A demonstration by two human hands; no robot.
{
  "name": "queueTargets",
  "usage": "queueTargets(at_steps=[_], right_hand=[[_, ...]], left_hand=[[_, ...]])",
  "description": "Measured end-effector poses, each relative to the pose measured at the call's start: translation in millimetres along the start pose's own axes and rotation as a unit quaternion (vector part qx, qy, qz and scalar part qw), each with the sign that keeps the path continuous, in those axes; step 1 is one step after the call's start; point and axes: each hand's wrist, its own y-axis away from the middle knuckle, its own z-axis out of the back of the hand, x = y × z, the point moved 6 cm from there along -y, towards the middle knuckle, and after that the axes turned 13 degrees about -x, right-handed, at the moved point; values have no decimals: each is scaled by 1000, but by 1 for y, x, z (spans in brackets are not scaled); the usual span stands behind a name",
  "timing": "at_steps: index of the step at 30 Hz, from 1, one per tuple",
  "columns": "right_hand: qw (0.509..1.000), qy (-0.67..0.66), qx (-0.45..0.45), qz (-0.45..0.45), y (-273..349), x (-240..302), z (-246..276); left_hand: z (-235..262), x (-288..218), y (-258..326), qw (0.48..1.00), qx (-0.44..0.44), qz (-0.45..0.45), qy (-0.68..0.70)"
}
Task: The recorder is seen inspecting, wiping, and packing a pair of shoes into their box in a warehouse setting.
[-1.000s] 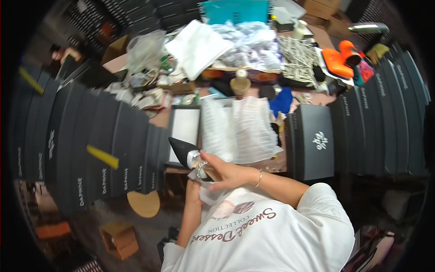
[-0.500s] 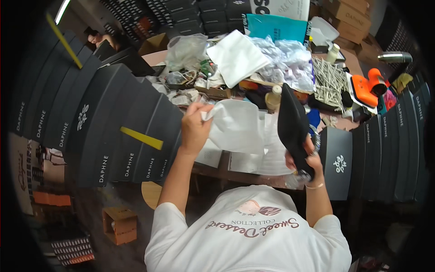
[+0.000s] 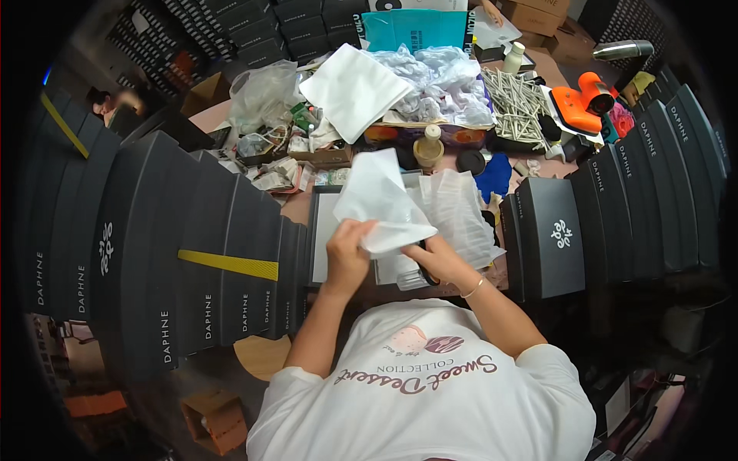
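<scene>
My left hand (image 3: 350, 255) is closed on the near left edge of a thin white packing sheet (image 3: 378, 188), which stands up loosely above the table. My right hand (image 3: 444, 263) is closed just right of it, beside the sheet's lower corner. Dark bits of a black shoe (image 3: 425, 277) show at the right fingers; the sheet and hand hide most of it. Under my hands lies an open shoe box (image 3: 321, 238) with a grey rim. Crumpled translucent wrapping (image 3: 457, 215) spreads to its right.
Stacks of dark shoe boxes (image 3: 165, 253) rise on the left, and more boxes (image 3: 547, 238) stand on the right. Behind are a bottle (image 3: 429, 147), white sheets (image 3: 354, 91), crumpled plastic (image 3: 434, 84), pale sticks (image 3: 515, 107) and an orange device (image 3: 576, 107). Another person's hand (image 3: 492, 11) shows at the far edge.
My right hand has moved left with the black shoe, now mostly hidden behind the white sheet. My left hand has come slightly right, closer to the right one. The view has shifted.
</scene>
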Motion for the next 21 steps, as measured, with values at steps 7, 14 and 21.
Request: queueTargets(at_steps=[7, 14, 21], right_hand=[[719, -600, 162, -310, 42, -19, -12], [686, -642, 168, -297, 44, -19, -6], [889, -439, -119, 56, 18, 7, 19]], left_hand=[[-22, 9, 0, 995, 82, 54, -15], [-38, -7, 2, 992, 116, 50, 19], [-41, -88, 11, 981, 76, -126, 126]])
